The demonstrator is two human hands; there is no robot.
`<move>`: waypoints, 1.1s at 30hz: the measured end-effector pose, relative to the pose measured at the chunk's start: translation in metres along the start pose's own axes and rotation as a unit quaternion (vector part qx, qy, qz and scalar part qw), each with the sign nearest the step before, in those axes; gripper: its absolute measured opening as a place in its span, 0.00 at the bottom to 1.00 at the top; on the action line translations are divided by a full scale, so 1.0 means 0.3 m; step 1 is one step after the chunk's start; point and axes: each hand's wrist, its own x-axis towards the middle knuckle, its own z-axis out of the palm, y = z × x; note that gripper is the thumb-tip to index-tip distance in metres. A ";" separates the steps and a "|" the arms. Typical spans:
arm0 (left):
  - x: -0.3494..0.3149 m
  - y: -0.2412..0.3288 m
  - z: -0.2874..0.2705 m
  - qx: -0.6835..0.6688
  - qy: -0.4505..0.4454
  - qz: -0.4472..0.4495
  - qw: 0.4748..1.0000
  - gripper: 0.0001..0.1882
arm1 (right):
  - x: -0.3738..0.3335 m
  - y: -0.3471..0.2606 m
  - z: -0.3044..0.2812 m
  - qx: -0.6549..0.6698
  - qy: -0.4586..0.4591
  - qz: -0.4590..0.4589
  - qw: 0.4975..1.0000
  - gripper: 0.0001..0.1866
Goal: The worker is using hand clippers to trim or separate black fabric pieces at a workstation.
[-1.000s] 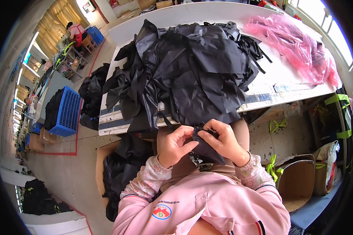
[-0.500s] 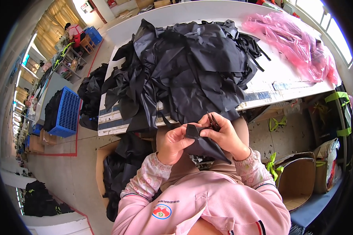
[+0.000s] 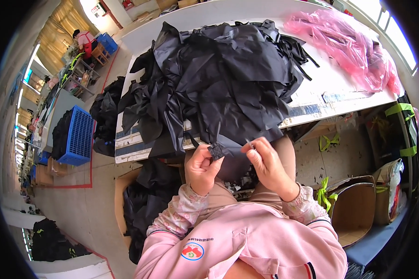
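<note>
My left hand point(image 3: 204, 168) is closed, its thumb and fingers pinching the corner of a black fabric piece point(image 3: 216, 151). The rest of that piece hangs over my lap, dark against other black cloth, so its outline is hard to follow. Just to its right my right hand point(image 3: 268, 165) is curled around a small pair of thread snips point(image 3: 250, 143), mostly hidden by the fingers. The snips' tips point up and left, apart from the cloth. Beyond both hands, a large heap of black fabric pieces point(image 3: 228, 74) covers much of the white table point(image 3: 312, 109).
Pink plastic sheeting point(image 3: 344, 51) lies on the table's right side. A carton of black cloth point(image 3: 151, 204) stands by my left leg, an open carton point(image 3: 354, 214) at my right. Further left are a blue crate point(image 3: 79, 135) and a person point(image 3: 84, 43) at work.
My hands have moved apart, the right one to the right with the snips. The left hand keeps the fabric and has turned its corner up.
</note>
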 end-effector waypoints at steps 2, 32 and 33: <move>-0.003 -0.010 -0.004 0.017 0.002 0.008 1.000 0.06 | -0.028 0.007 0.020 0.036 -0.055 0.028 0.997 0.15; -0.038 -0.065 0.003 0.021 -0.059 0.037 0.997 0.07 | -0.034 0.004 0.072 0.029 -0.062 0.029 0.997 0.20; -0.037 -0.063 0.007 0.022 -0.057 0.035 0.997 0.08 | -0.036 0.009 0.073 0.030 -0.055 0.026 0.998 0.20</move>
